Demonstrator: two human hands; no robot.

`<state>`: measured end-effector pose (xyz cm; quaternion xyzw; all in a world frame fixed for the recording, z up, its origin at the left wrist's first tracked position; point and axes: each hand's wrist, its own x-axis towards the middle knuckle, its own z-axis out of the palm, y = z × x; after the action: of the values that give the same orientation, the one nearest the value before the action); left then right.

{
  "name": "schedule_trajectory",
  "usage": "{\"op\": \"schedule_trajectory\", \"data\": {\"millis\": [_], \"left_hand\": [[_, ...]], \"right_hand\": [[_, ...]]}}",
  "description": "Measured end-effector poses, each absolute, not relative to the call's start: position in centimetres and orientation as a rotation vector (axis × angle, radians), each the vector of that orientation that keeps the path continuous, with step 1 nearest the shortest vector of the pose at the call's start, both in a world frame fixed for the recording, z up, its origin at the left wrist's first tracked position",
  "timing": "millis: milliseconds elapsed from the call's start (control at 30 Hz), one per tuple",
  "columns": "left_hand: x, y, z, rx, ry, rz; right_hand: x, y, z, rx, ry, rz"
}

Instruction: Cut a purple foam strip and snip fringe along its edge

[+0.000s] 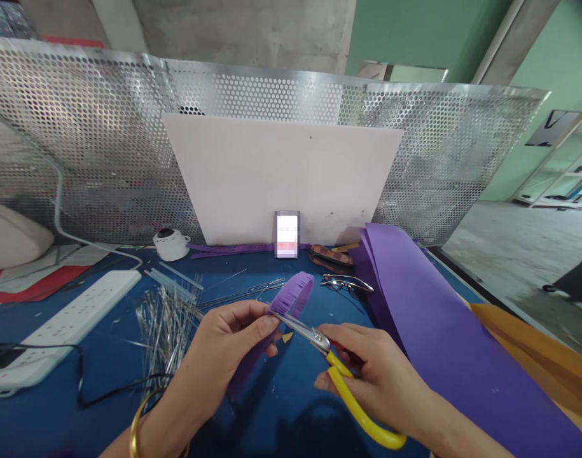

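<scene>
Between the thumb and fingers of my left hand (240, 334) a purple strip (295, 294) is pinched. Its far part curls up in a loop, and small cuts or folds run along its edge. My right hand (367, 359) is closed round the yellow handles of a pair of scissors (314, 335). The blades point left and meet the strip right at my left fingertips; whether they are parted I cannot tell. A small tan scrap (287, 338) shows just below the blades. Part of the strip hangs behind my left hand.
Thin metal wires (164, 331) lie at left beside a white power strip (71, 324). Eyeglasses (348, 283), a checked case (331, 257) and a lit phone (287, 235) stand or lie behind my hands. Large purple sheets (429, 318) cover the right side. A white board (291, 172) leans at the back.
</scene>
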<state>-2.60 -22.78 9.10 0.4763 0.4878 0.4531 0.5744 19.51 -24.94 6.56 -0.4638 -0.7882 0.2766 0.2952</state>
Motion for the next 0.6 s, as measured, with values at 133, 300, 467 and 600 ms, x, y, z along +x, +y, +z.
{"op": "schedule_trajectory", "data": {"millis": [133, 300, 467, 600], "left_hand": [[-2.51, -22.88, 9.23, 1.074, 1.137, 1.070], [-2.57, -22.92, 9.21, 1.057, 1.135, 1.066], [-2.47, -22.95, 9.28, 1.065, 1.131, 1.069], [-2.52, -23.02, 9.28, 1.083, 1.157, 1.078]], "right_hand": [[19.50, -25.02, 6.52, -1.228, -2.099, 0.731], [19.50, -25.04, 6.42, -1.252, -2.101, 0.740], [19.49, -25.06, 6.51, -1.252, -2.127, 0.706], [19.50, -25.06, 6.45, -1.244, -2.141, 0.699]]}}
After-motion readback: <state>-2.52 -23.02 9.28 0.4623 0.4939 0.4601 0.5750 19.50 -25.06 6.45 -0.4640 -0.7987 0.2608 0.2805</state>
